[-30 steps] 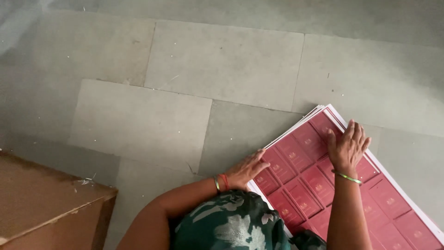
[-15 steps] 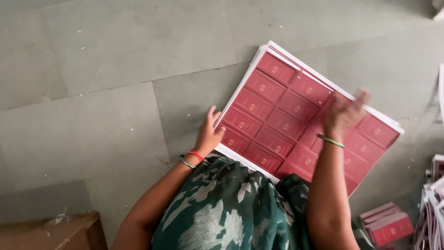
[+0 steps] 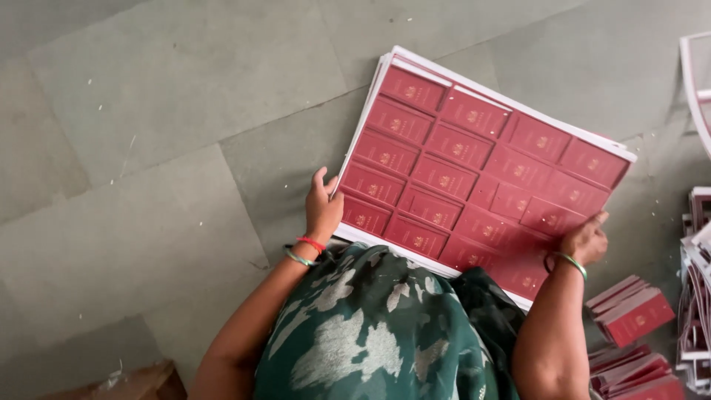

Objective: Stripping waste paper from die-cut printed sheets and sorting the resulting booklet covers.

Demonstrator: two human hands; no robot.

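A stack of large printed sheets [image 3: 474, 159], each covered with rows of dark red rectangular panels with white borders, lies on the grey stone floor in front of me. My left hand [image 3: 323, 207] grips the stack's left edge, fingers curled around it. My right hand [image 3: 585, 238] rests on the lower right part of the top sheet, near its right edge, fingers bent against the paper. Both wrists wear thin bangles. My green patterned garment [image 3: 385, 326] covers the sheets' near edge.
Small stacks of cut red cards [image 3: 629, 311] lie on the floor at the lower right, with more piled paper [image 3: 696, 296] at the right edge. A white frame [image 3: 692, 81] shows at the upper right. A brown cardboard box corner [image 3: 133, 381] sits at the bottom left.
My view has swung right and closer to the sheets. My left hand has moved to the stack's left edge and gripped it. My right hand has slid down toward the sheet's lower right.
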